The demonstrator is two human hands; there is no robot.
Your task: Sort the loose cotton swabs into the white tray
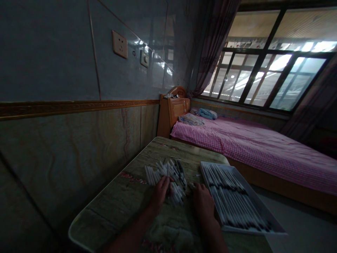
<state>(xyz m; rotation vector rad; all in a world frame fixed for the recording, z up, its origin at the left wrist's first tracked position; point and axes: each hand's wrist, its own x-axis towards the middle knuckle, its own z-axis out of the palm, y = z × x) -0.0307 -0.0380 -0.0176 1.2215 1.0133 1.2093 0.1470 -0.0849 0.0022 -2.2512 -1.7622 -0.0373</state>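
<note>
A loose pile of whitish translucent pen barrels (151, 175) lies on the table, with a few dark pen pieces (181, 170) at its right side. My left hand (161, 189) is at the front of the pile, fingers closed around what looks like one slim pen barrel (167, 170) pointing away from me. More barrels (177, 194) lie just right of that hand. My right hand (203, 199) rests between the pile and the tray, fingers curled together by some small pieces; what they hold is too dim to make out.
A white tray (259, 200) with rows of dark-ended pens stands at the table's right edge. The marble-patterned table (113, 211) sits along a tiled wall. Beyond it is a bed (237, 137) with a pink checked sheet, below a window.
</note>
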